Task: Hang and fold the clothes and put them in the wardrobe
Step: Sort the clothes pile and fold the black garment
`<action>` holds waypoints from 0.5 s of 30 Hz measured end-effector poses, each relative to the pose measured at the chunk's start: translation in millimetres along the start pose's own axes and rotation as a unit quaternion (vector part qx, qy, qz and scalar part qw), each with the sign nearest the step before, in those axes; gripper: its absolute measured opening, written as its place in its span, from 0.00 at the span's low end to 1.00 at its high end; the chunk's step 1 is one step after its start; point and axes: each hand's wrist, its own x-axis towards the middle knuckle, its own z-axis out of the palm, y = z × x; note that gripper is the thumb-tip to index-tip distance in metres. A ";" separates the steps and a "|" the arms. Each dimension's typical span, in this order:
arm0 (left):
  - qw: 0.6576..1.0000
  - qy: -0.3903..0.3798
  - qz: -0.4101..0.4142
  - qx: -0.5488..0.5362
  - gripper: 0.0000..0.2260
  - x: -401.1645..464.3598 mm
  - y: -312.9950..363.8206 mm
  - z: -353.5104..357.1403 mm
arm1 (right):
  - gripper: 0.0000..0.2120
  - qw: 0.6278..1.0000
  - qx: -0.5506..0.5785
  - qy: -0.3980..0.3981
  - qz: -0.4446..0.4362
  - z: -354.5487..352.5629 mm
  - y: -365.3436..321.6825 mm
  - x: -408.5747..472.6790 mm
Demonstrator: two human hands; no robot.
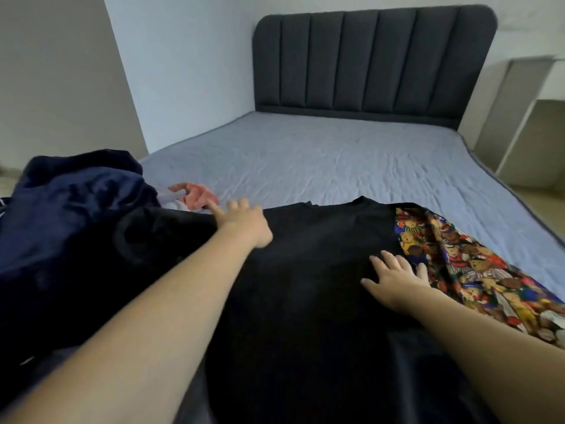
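Note:
A black garment [312, 270] lies spread flat across the near part of the bed. My left hand [244, 223] rests on its upper left part, fingers stretched toward the far edge. My right hand [394, 278] lies flat and spread on the garment's right side. A garment printed with teddy bears [477, 264] lies along the right, partly under the black one. A heap of dark navy clothes [70, 215] is piled at the left. A small pink and white piece [195, 195] lies just past my left hand.
The bed has a light blue sheet [321, 160] and a dark grey padded headboard [373, 62]. White walls stand behind and to the left. A pale cabinet or door panel [519, 117] stands at the right beside the bed.

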 end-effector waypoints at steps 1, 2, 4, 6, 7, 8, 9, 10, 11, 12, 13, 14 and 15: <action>0.995 -0.040 0.051 -0.073 0.29 -3.3 32.0 16.8 | 0.34 0.999 -0.024 0.022 0.035 -2.3 20.3 -1.2; 0.984 -0.090 0.085 -0.128 0.29 -7.2 61.9 37.2 | 0.37 0.996 -0.042 0.033 0.075 -3.4 43.6 -4.8; 0.969 -0.178 0.108 -0.130 0.30 -15.4 111.5 83.5 | 0.45 0.984 -0.042 0.016 0.175 -6.1 94.1 -16.6; 0.977 -0.168 0.073 -0.108 0.30 -18.8 152.2 111.9 | 0.49 0.964 -0.011 -0.025 0.263 -9.9 145.6 -26.6; 0.981 -0.134 0.065 -0.122 0.29 -16.8 170.2 112.6 | 0.46 0.959 0.001 -0.052 0.280 -14.8 167.0 -31.6; 0.981 -0.105 0.079 -0.143 0.28 -13.8 187.5 106.9 | 0.38 0.959 -0.007 -0.081 0.272 -20.7 185.0 -35.4; 0.976 -0.089 0.112 -0.163 0.28 -9.7 206.4 96.9 | 0.27 0.960 -0.038 -0.118 0.250 -28.4 200.1 -37.6; 0.968 -0.093 0.155 -0.176 0.28 -4.6 225.0 86.0 | 0.17 0.961 -0.075 -0.142 0.226 -36.1 215.3 -37.2; 0.958 -0.108 0.196 -0.177 0.27 0.4 243.1 76.0 | 0.14 0.957 -0.111 -0.158 0.217 -44.8 228.5 -35.0; 0.951 -0.125 0.226 -0.167 0.26 5.9 260.4 68.2 | 0.11 0.955 -0.134 -0.154 0.217 -54.6 242.8 -27.7; 0.947 -0.134 0.249 -0.152 0.26 11.4 276.5 62.7 | 0.09 0.951 -0.155 -0.133 0.231 -66.8 256.8 -19.5; 0.945 -0.136 0.265 -0.136 0.26 17.4 292.0 59.1 | 0.08 0.945 -0.188 -0.093 0.250 -78.9 270.8 -9.9; 0.945 -0.130 0.273 -0.124 0.26 24.2 305.5 56.8 | 0.11 0.934 -0.228 -0.035 0.272 -91.7 282.6 2.6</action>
